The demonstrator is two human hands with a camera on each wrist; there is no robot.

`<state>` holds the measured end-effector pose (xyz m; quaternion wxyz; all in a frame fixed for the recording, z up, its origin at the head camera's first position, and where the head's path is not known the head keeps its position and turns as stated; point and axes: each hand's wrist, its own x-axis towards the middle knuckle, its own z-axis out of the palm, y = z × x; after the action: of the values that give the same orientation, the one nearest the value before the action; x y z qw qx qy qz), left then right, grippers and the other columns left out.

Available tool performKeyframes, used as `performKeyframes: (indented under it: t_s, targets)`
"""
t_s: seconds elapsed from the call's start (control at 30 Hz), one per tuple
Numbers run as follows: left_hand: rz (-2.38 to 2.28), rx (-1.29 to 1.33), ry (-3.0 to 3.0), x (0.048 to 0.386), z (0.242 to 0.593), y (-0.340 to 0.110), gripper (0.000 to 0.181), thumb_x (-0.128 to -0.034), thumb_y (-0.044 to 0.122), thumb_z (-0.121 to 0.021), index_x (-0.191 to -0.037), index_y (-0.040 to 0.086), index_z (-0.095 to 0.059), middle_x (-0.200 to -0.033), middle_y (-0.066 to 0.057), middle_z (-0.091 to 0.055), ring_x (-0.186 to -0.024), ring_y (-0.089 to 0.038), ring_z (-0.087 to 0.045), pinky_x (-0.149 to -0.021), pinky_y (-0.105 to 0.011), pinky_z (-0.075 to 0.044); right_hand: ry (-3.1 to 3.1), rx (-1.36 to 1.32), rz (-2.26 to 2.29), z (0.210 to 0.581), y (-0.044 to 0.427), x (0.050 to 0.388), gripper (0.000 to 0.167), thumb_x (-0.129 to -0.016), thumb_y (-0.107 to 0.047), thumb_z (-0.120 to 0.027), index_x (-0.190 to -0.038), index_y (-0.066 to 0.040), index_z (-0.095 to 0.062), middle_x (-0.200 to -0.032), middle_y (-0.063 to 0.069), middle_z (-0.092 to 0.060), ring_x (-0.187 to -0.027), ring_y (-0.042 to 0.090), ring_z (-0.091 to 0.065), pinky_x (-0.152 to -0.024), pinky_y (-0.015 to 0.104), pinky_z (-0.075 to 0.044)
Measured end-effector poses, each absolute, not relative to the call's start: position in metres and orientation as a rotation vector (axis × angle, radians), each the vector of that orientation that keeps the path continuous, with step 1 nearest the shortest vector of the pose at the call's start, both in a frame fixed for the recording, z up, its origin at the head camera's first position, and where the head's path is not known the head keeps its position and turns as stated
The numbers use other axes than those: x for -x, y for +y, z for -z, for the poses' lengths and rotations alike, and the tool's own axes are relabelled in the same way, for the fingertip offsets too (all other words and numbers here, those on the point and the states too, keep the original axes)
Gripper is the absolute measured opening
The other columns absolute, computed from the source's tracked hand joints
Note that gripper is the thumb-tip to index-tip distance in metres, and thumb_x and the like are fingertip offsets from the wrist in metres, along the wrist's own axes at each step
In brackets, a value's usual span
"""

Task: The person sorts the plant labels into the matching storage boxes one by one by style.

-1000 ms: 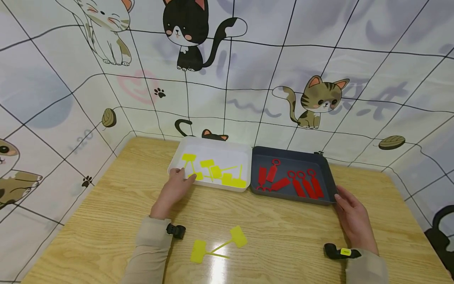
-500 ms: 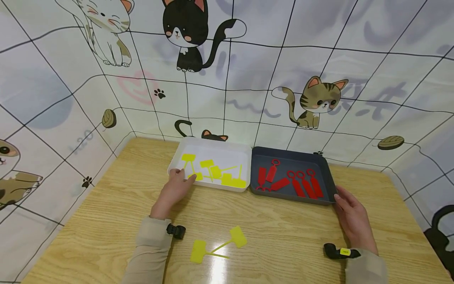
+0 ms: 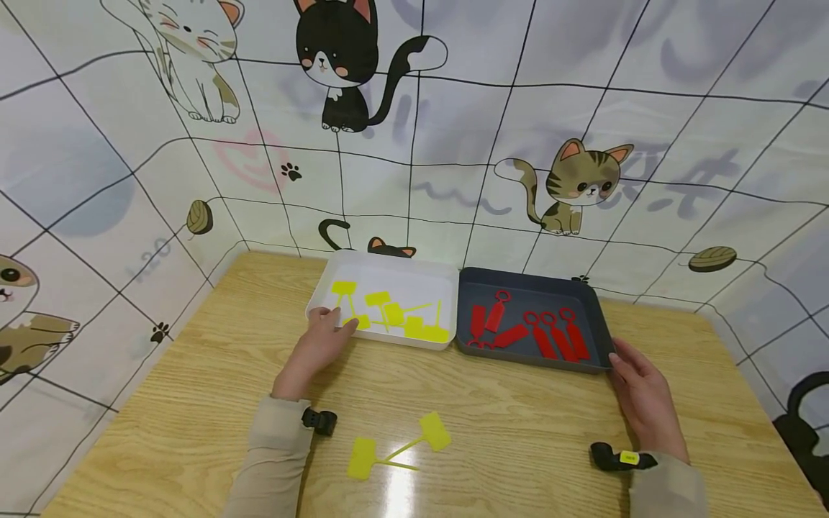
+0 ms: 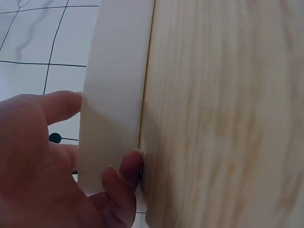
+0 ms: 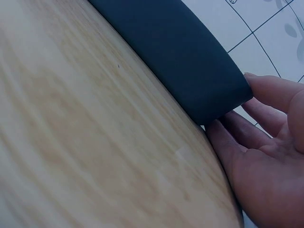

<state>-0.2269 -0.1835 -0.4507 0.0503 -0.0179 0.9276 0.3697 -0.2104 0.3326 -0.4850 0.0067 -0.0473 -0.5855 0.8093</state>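
My left hand (image 3: 316, 349) grips the near left corner of a shallow white tray (image 3: 404, 271). In the left wrist view, the hand's fingers (image 4: 64, 105) bend round the tray's pale wall (image 4: 114, 71). Several yellow T-shaped plant labels (image 3: 393, 314) lie inside that tray. My right hand (image 3: 648, 396) holds the near right corner of a dark grey tray (image 3: 550, 296), which contains several red tags (image 3: 575, 344) with ring ends. In the right wrist view, the thumb and fingers (image 5: 273, 90) meet the dark wall (image 5: 180, 57) at its corner.
Two more yellow labels, one at the left (image 3: 361, 458) and one at the right (image 3: 435, 432), lie with crossed stems on the wooden table (image 3: 505, 417). Both trays stand side by side near the cat-patterned cloth wall (image 3: 440, 129) behind the table.
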Motion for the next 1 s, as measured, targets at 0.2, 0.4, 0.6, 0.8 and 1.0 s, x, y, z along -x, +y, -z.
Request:
performKeyframes:
  t_s: [0.2, 0.4, 0.6, 0.8, 1.0]
  targets:
    - [-1.150, 0.012, 2.830, 0.225, 0.448, -0.185, 0.062, -0.0913, 0.043, -0.043, -0.138, 0.004, -0.030, -0.139, -0.019, -0.013, -0.101, -0.028, -0.054, -0.081, -0.042, -0.042, -1.868, 0.209, -2.495, 0.485, 0.331, 0.211, 0.058, -0.087, -0.015, -0.057, -0.139, -0.011, -0.031, -0.137, 0.003, -0.029, -0.114, 0.002, -0.042, -0.085, 0.011, -0.039]
    - [-1.191, -0.080, 2.913, 0.221, 0.432, -0.184, 0.054, -0.0899, 0.041, -0.048, -0.134, 0.010, -0.039, -0.138, -0.014, -0.020, -0.095, -0.027, -0.057, -0.075, -0.039, -0.045, -1.872, 0.211, -2.505, 0.485, 0.332, 0.211, 0.061, -0.087, -0.016, -0.057, -0.141, -0.010, -0.028, -0.139, 0.004, -0.026, -0.113, 0.000, -0.042, -0.087, 0.011, -0.037]
    - [-1.181, -0.226, 2.903, 0.209, 0.411, -0.173, 0.043, -0.0880, 0.038, -0.053, -0.122, 0.011, -0.053, -0.121, -0.009, -0.043, -0.080, -0.019, -0.052, -0.067, -0.032, -0.044, -1.830, 0.164, -2.520, 0.487, 0.333, 0.211, 0.060, -0.087, -0.013, -0.056, -0.140, -0.008, -0.028, -0.136, 0.005, -0.028, -0.107, -0.002, -0.047, -0.082, 0.010, -0.040]
    - [-1.018, -0.341, 2.795, 0.196, 0.397, -0.153, 0.031, -0.0860, 0.033, -0.058, -0.109, 0.013, -0.060, -0.105, -0.003, -0.052, -0.084, -0.016, -0.053, -0.072, -0.031, -0.044, -1.784, 0.119, -2.542, 0.489, 0.335, 0.211, 0.056, -0.088, -0.008, -0.054, -0.139, -0.007, -0.031, -0.133, 0.005, -0.032, -0.106, -0.001, -0.049, -0.083, 0.011, -0.040]
    - [-0.753, -0.464, 2.749, 0.184, 0.390, -0.129, 0.030, -0.0827, 0.030, -0.063, -0.104, 0.011, -0.060, -0.103, -0.006, -0.049, -0.074, -0.013, -0.050, -0.068, -0.030, -0.043, -1.767, 0.052, -2.558, 0.488, 0.334, 0.211, 0.053, -0.090, -0.005, -0.051, -0.139, -0.004, -0.030, -0.128, 0.004, -0.038, -0.107, 0.001, -0.049, -0.085, 0.014, -0.040]
